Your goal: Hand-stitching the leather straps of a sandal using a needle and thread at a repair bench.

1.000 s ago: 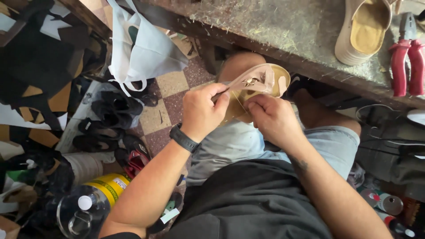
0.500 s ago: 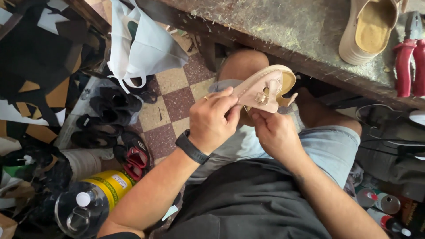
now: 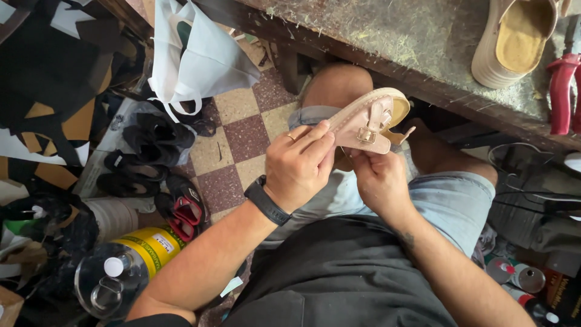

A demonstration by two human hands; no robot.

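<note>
sandal [image 3: 369, 121] tipped further up, left hand [image 3: 299, 166] and right hand [image 3: 378, 178] fingers grasping it

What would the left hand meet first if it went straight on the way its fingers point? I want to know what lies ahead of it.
Probably the pink sandal, which the left hand already grips; beyond it, the workbench edge, though depth is unclear.

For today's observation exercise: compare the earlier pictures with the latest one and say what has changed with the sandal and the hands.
The beige sandal has been turned in the lap: its footbed faced up before, now its strap and buckle face the camera. The left hand has shifted to grip its heel end from the side, and the right hand supports it from below. Both hands kept hold throughout. The second sandal on the workbench and the red pliers stayed put.
</note>
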